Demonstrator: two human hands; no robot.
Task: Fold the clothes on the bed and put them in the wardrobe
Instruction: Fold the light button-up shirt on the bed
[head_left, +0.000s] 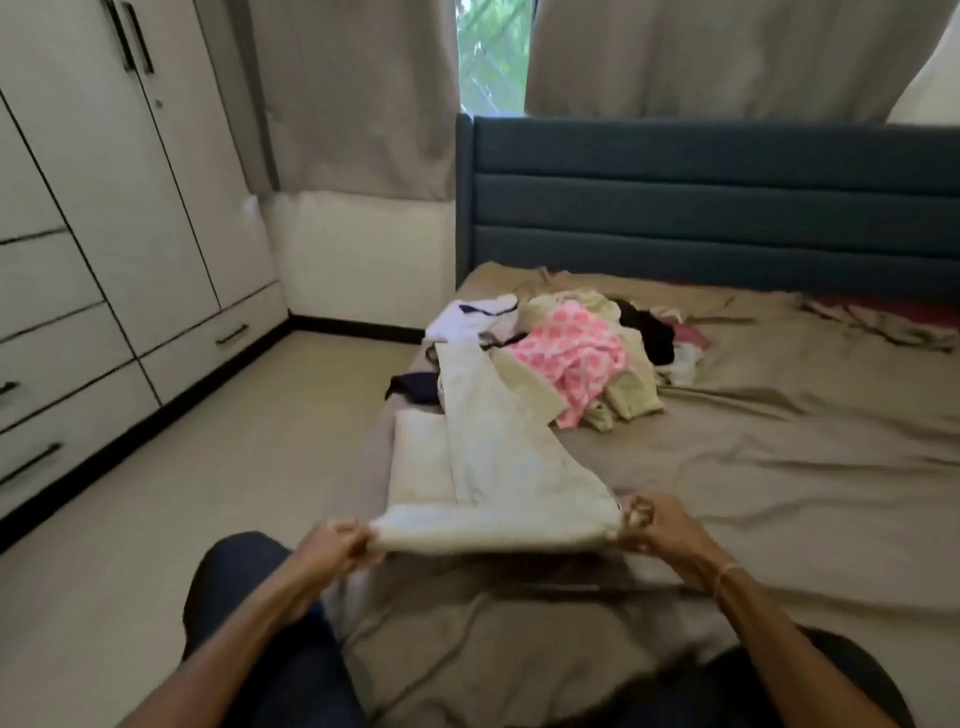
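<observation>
Bed (769, 467) with cream garment (501, 467), clothes pile (576, 358)

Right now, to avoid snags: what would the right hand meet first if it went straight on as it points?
Probably the cream garment it pinches: the right hand points forward-left over it, with the clothes pile beyond. Depth is unclear.

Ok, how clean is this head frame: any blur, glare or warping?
Head view: soft throughout; motion smear on the wardrobe drawers, left hand and right hand; wide-angle lean in the wardrobe's lines; window gap washed out; soft shadow under the cream garment.
</observation>
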